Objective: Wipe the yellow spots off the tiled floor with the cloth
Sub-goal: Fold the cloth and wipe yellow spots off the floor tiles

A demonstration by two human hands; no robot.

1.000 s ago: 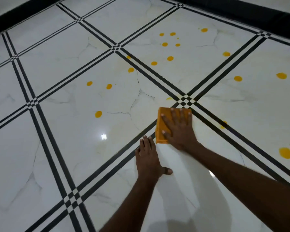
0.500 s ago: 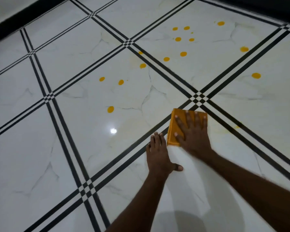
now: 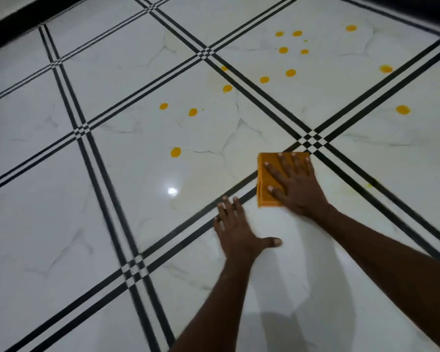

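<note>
right hand (image 3: 294, 185), fingers spread flat, pressing cloth (image 3: 264, 186) on stripe at 3 o'clock of centre | cloth sliding back from crossing; faint smear remaining | left hand (image 3: 235, 231) splayed, bracing | yellow spots (image 3: 175, 152) waiting at 10–1 o'clock

We see a glossy white marble-look tiled floor (image 3: 61, 237) crossed by triple black lines. Yellow spots (image 3: 175, 152) dot the upper tiles, most well apart from a folded orange cloth (image 3: 266, 182) lying flat near a line crossing. Our right hand (image 3: 294, 185) lies spread on the cloth; our left hand (image 3: 236, 231) rests flat on bare tile beside it.
</note>
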